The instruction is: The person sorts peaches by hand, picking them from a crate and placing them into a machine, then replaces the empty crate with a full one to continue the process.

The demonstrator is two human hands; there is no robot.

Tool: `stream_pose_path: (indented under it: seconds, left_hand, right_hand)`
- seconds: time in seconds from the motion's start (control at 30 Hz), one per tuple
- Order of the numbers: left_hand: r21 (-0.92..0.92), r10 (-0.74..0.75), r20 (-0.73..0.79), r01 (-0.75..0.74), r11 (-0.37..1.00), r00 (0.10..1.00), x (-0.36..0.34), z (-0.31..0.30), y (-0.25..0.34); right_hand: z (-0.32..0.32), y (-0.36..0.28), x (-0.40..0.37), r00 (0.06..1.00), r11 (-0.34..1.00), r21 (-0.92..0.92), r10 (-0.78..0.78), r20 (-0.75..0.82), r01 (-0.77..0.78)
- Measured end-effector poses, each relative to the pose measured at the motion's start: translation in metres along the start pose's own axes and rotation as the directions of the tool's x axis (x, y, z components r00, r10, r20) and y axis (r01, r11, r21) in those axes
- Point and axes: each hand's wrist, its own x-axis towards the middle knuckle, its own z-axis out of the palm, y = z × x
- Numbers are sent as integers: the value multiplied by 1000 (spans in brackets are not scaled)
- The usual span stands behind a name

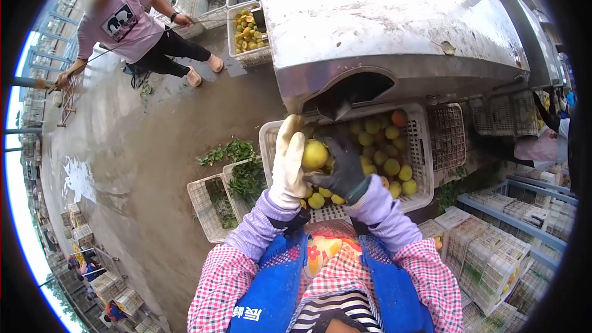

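Note:
My left hand [288, 163], in a whitish glove, is closed against the left side of a yellow-green fruit [315, 155]. On the fruit's other side is my right hand [343, 169], in a dark glove, with its fingers curled round it. Both hands are over a white crate [423, 176] that holds many yellow-green fruits and a reddish one [399, 118]. Part of the crate's contents is hidden by my hands and forearms.
A metal machine [394, 18] with a dark opening overhangs the crate's far side. Leafy crates [206, 209] stand at left, stacked crates [481, 253] at right. A person [132, 24] holding a long stick stands at upper left, near a fruit crate [251, 57].

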Motion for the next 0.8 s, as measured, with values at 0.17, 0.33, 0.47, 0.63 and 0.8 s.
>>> stream_pose_path:
  seconds: [0.17,0.33,0.47,0.63,0.8]
  left_hand:
    - [-756,-741,221,591,280,634,-20,14,-2]
    - [-720,-752,435,692,40,496,-28,12,4]
    - [-781,-712,317,599,179,626,-23,21,16]
    - [-850,-680,157,449,277,716,-18,35,6]
    - [-776,-815,149,577,254,560,-22,22,7]
  right_hand:
    - [-2,-2,-13,995,989,128,84,-50,-77]
    - [-5,12,-12,997,995,62,-74,-18,75]
    - [-11,-4,-17,989,995,-66,60,-139,-69]
    - [0,2,1,977,972,-229,1,-215,-51]
    - [17,49,43,981,874,-477,-3,-194,-91]
